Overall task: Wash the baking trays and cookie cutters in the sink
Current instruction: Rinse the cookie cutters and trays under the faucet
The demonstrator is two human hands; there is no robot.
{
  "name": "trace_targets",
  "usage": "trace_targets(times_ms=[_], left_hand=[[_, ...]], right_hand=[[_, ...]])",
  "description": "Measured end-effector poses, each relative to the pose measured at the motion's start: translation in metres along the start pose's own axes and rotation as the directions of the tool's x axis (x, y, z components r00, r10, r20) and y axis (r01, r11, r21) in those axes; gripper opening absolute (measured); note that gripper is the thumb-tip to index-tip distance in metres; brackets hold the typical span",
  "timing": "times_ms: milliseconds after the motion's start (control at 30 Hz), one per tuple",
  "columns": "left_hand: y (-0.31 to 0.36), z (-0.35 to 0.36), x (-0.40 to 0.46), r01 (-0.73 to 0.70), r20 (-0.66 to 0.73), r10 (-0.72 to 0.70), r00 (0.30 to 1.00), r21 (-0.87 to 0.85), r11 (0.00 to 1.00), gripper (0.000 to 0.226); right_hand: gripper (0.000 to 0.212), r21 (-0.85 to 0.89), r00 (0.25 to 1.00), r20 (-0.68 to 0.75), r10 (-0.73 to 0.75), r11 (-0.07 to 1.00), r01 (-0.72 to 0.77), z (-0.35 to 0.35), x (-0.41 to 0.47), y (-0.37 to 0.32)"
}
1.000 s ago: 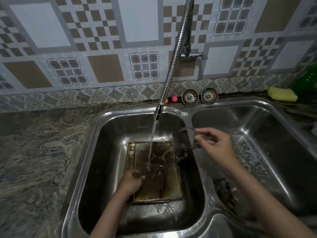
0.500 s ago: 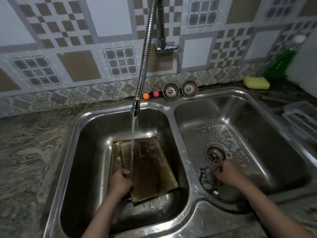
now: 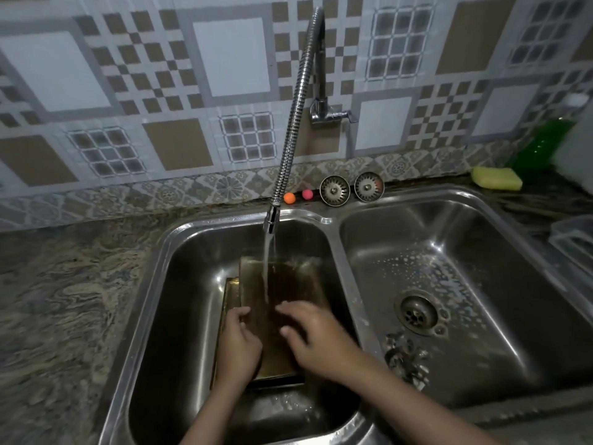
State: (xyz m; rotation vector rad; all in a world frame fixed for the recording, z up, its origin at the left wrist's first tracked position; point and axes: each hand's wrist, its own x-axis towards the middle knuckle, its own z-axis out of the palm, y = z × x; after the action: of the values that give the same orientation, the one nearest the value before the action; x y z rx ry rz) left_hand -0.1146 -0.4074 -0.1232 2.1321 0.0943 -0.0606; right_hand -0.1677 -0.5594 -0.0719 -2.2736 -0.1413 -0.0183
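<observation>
Two brown, stained baking trays lie in the left sink basin (image 3: 179, 284). The upper tray (image 3: 288, 284) is tilted up at its far end under the running water from the flexible tap (image 3: 272, 216); the lower tray (image 3: 229, 293) lies flat beneath it. My left hand (image 3: 239, 345) grips the upper tray's near left edge. My right hand (image 3: 316, 335) rests flat on the tray's surface with fingers spread. A small pile of metal cookie cutters (image 3: 406, 358) lies in the right basin near the drain (image 3: 416, 314).
Two sink strainers (image 3: 334, 190) and two small balls, one orange (image 3: 289, 198) and one pink, stand on the back ledge. A yellow sponge (image 3: 495, 177) and a green soap bottle (image 3: 542, 142) sit at the back right. A clear plastic container (image 3: 574, 239) is on the right counter.
My right hand has left the cookie cutters in the right basin and come over onto the tray. The upper tray has been tilted up under the stream.
</observation>
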Motion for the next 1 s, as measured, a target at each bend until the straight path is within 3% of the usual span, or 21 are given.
trace_targets(times_ms=[67,133,267,367,467,533,700,767,900,1000], left_hand=[[0.008,-0.006,-0.004,0.037,-0.057,-0.043,0.997,-0.111,0.993,0.029],[0.014,-0.013,-0.005,0.022,-0.132,-0.049,0.99,-0.197,0.98,0.029],[0.029,-0.017,-0.009,-0.033,-0.16,-0.014,0.987,-0.287,0.957,0.03],[0.051,-0.012,-0.014,-0.125,-0.192,0.069,0.979,-0.297,0.946,0.028],[0.066,-0.017,0.002,-0.193,-0.27,0.109,0.957,-0.307,0.932,0.024],[0.066,-0.024,0.016,-0.171,-0.264,0.09,0.96,-0.301,0.938,0.026],[0.073,-0.021,0.015,-0.137,-0.114,0.102,0.988,-0.367,0.92,0.036],[0.079,-0.015,0.01,-0.131,-0.074,0.111,0.991,-0.392,0.911,0.035],[0.079,-0.013,0.013,-0.129,-0.07,0.111,0.991,-0.375,0.918,0.044],[0.081,-0.013,0.011,-0.119,-0.041,0.113,0.993,-0.431,0.894,0.041]], right_hand=[[0.057,-0.064,0.977,0.209,0.033,0.998,-0.02,0.018,0.009,-0.002],[0.067,-0.247,0.948,0.31,0.074,0.969,0.005,0.021,0.024,0.004],[0.072,-0.525,0.975,0.137,0.178,0.847,-0.081,-0.004,0.076,0.016],[0.07,-0.476,0.986,0.012,0.168,0.868,-0.143,-0.01,0.103,0.007],[0.063,-0.29,0.983,0.16,-0.093,0.947,0.137,0.001,0.095,-0.005],[0.061,-0.197,0.957,0.233,-0.174,0.955,0.222,0.001,0.09,0.005],[0.063,-0.266,0.988,0.025,0.155,0.954,-0.142,-0.022,0.118,0.033],[0.061,-0.208,0.989,0.052,0.139,0.97,-0.125,-0.02,0.114,0.025],[0.059,-0.076,0.982,0.184,-0.038,0.996,0.053,-0.017,0.096,0.027],[0.063,-0.217,0.994,0.07,0.088,0.974,-0.071,-0.029,0.107,0.044]])
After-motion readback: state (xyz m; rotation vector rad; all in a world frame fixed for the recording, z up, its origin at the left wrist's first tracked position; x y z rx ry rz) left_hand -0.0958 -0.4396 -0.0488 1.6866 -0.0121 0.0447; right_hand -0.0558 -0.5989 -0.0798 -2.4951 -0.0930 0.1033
